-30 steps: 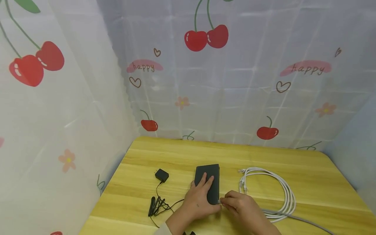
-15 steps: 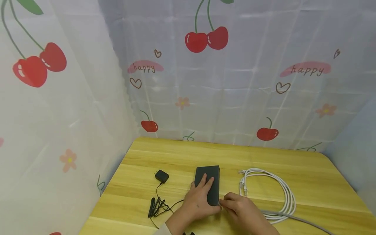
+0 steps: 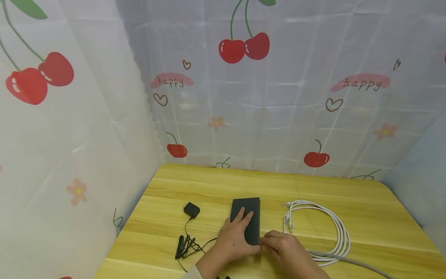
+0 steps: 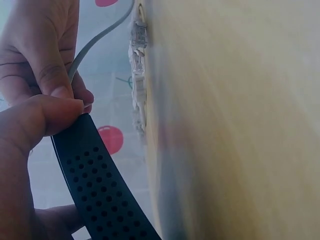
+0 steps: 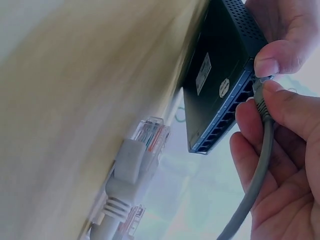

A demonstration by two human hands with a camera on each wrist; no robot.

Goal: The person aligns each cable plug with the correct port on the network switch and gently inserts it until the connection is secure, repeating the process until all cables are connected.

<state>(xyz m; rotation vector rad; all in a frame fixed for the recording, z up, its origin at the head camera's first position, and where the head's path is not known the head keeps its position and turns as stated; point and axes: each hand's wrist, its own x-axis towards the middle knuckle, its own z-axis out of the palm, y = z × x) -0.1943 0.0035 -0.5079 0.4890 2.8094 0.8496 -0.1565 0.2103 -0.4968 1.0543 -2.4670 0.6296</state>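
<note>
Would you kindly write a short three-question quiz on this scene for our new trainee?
1. Which hand pinches the plug of the round grey cable?
2. True or false: the left hand touches the flat, rectangular black box.
3. Fill in the gap: in the head view, the small black plastic power adapter lies to the ____ of the box.

Key: 1. the right hand; 2. true; 3. left.

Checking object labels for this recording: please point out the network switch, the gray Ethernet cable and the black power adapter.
Network switch (image 3: 254, 225): head view, top face beside the fingers.
Gray Ethernet cable (image 5: 258, 177): right wrist view, cord below the plug.
Black power adapter (image 3: 192, 210): head view, middle of its body.
</note>
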